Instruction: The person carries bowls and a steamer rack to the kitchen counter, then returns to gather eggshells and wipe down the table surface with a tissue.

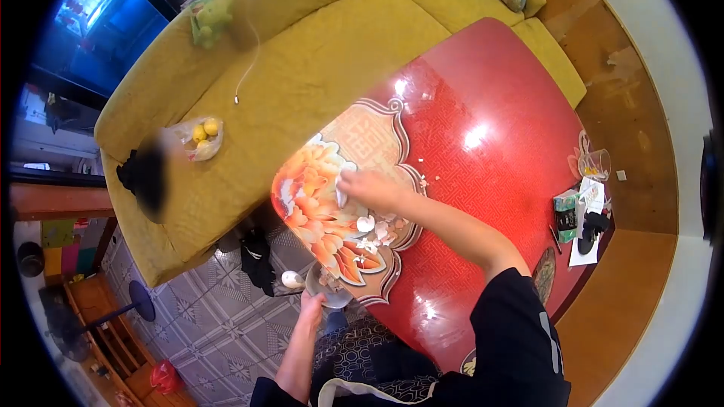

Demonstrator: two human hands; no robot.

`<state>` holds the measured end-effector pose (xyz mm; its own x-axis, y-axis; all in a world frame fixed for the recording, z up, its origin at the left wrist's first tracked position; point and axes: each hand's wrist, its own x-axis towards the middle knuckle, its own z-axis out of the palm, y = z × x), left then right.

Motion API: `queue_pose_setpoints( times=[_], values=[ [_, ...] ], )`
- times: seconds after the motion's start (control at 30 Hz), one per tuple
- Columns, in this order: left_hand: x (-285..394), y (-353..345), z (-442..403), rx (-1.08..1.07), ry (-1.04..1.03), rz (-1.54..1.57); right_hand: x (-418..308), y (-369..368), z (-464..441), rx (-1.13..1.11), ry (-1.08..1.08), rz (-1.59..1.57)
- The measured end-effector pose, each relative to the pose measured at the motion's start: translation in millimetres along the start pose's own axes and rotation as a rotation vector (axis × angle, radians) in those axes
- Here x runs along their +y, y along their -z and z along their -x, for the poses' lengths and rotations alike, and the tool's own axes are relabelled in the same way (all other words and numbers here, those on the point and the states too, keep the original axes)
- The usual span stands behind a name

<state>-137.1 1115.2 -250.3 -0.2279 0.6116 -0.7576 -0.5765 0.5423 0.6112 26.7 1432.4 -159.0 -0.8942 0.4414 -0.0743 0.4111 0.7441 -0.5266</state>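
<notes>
My right hand (369, 187) is closed round a white, crumpled tissue-like piece (342, 194), pressed to the flower-patterned end of the red table (483, 90). Just nearer to me lie scattered white and pinkish scraps (377, 235), with a few crumbs farther right. My left hand (313, 304) grips a greyish, see-through bowl (338, 299) at the table's near left edge. Some scraps seem to lie inside the bowl. Beside its rim is a white rounded object (292, 279), whose kind I cannot make out.
A yellow sofa (324, 45) runs along the far side, with a bag of yellow fruit (202, 137) on it. A glass (596, 164), a dark green box (566, 215) and papers lie at the table's right edge. A fan (139, 301) stands on the tiled floor.
</notes>
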Motion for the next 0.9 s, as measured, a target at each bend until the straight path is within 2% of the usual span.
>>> queue_pose_setpoints(
  times=[0.03, 0.07, 0.1, 0.13, 0.2, 0.27, 0.3, 0.37, 0.4, 0.47, 0.53, 0.67, 0.73, 0.83, 0.9],
  values=[
    [3, -2, 0, 0.029, 0.019, -0.019, -5, 10, 3, -0.068, 0.12, 0.053],
    [5, -3, -1, 0.031, 0.012, -0.014, 5, 9, -1, -0.067, 0.128, 0.058],
    [5, -3, -1, 0.034, 0.002, 0.008, 24, 5, -8, 0.2, 0.058, 0.077],
    [3, -3, 0, 0.04, -0.003, 0.03, 41, 7, -14, 0.463, -0.015, 0.09],
    [-1, 1, 2, 0.053, 0.02, 0.036, 72, 34, -21, 0.529, -0.392, 0.147],
    [2, 4, -4, 0.057, 0.05, 0.033, 94, 44, -30, 0.64, -0.663, 0.241],
    [8, 0, -2, 0.073, 0.052, 0.034, 92, 40, -35, 0.644, -0.662, 0.245],
    [-1, 11, -16, 0.071, 0.047, -0.005, 78, 25, -53, 0.726, -0.791, 0.237],
    [3, 9, -14, 0.075, 0.047, -0.042, 70, 12, -64, 0.717, -0.782, 0.239],
    [6, 11, -13, 0.078, 0.128, -0.084, 46, -19, -80, 0.679, -0.601, 0.266],
    [1, 16, -22, 0.017, 0.026, -0.04, -9, -29, -76, 0.61, -0.462, 0.105],
    [14, 14, -23, -0.038, 0.037, 0.037, -85, -79, -50, 0.351, -0.193, -0.059],
    [19, 11, -22, -0.022, 0.011, 0.056, -119, -95, -31, 0.188, -0.128, -0.037],
    [39, 8, -14, -0.008, 0.026, 0.045, -143, -68, -13, 0.159, -0.118, -0.196],
    [41, 9, -12, 0.003, 0.031, 0.028, -114, -57, -3, 0.436, -0.179, -0.165]
  ],
)
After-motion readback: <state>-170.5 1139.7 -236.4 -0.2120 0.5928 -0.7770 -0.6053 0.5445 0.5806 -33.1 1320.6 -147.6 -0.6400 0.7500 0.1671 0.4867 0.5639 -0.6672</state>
